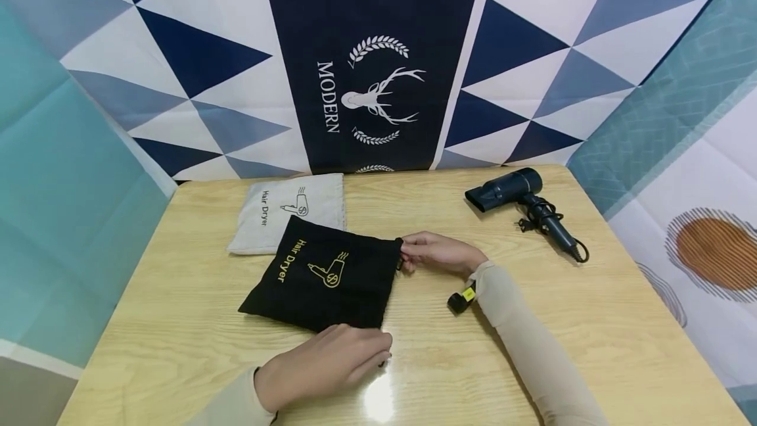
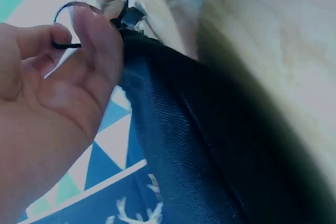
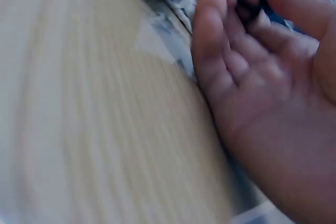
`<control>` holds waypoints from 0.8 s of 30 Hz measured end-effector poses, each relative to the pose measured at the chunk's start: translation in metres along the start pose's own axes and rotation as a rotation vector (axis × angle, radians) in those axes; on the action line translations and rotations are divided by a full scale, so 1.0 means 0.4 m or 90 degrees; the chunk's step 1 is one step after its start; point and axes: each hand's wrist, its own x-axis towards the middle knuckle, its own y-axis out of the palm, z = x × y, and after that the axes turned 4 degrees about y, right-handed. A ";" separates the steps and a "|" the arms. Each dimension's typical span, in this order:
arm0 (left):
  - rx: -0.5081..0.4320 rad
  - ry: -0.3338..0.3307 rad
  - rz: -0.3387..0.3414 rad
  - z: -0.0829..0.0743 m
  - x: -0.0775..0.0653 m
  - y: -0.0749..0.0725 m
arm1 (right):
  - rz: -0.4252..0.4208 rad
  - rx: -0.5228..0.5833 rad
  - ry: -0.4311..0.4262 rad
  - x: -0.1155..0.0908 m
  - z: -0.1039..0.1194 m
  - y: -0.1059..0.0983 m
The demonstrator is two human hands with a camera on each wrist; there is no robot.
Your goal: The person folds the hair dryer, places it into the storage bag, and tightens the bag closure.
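A black drawstring bag (image 1: pixel 361 294) with yellow "Hair Dryer" print lies tilted over the table's middle. At its near edge, my left hand (image 1: pixel 325 357) has thumb and fingers pinching the thin black drawstring (image 2: pixel 66 45), which makes a small loop in the left wrist view. My right hand (image 1: pixel 437 252) pinches the far corner of the bag's mouth, thumb against curled fingers. In the right wrist view dark material shows between those fingertips, blurred. The bag looks flat, and its inside is hidden.
Behind the black bag lies a light grey bag (image 1: pixel 251 232) with the same print, partly covered by it. A dark hair dryer (image 1: pixel 503 190), its cord wrapped round the handle, lies at the table's back right. Patterned cloth walls (image 1: pixel 236 51) stand behind and beside the table (image 1: pixel 160 321).
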 end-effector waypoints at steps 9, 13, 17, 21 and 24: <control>-0.089 -0.040 0.105 -0.007 -0.009 0.004 | -0.043 0.194 -0.001 0.000 -0.012 -0.019; -0.120 0.007 0.091 -0.018 -0.014 0.020 | -0.126 0.236 0.025 0.008 -0.006 -0.008; -0.149 0.059 0.017 -0.032 -0.021 0.033 | -0.186 0.191 0.045 0.033 0.008 0.002; -0.163 0.112 -0.005 -0.054 -0.017 0.034 | -0.242 0.143 0.056 0.074 0.035 0.000; -0.198 0.125 0.047 -0.074 -0.014 0.030 | -0.262 0.116 0.059 0.102 0.052 -0.008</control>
